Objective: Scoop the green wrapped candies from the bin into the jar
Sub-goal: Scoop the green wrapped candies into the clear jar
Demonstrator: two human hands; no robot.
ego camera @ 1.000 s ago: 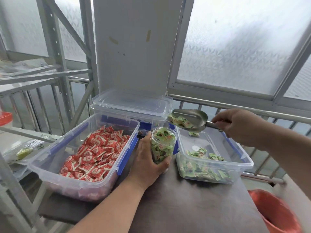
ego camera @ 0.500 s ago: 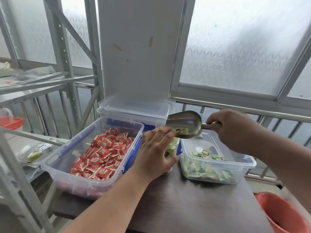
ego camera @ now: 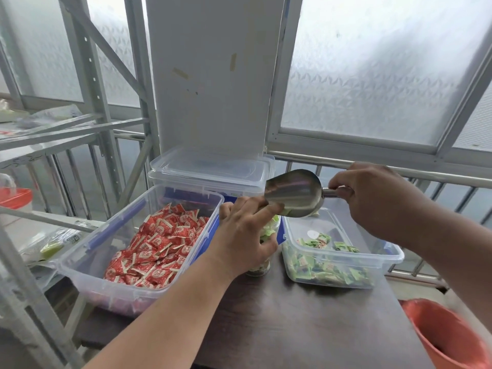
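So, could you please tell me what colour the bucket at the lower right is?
The bucket is orange-red, seen in the head view.

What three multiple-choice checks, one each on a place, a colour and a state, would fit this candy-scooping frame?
1. Where is the jar?
A. On the table between the two open bins
B. Inside the bin of red candies
C. On the metal shelf

2. What colour are the candies in the bin on the person's right?
A. Red
B. Green
C. Yellow

3. How is the scoop held?
A. Lying flat in the bin
B. Tipped mouth-down over the jar
C. Standing upright on the table

Answers:
1 A: it stands on the dark table, with the left hand round it.
2 B: green candies fill that bin.
3 B: the right hand grips its handle and its mouth points down at the jar.
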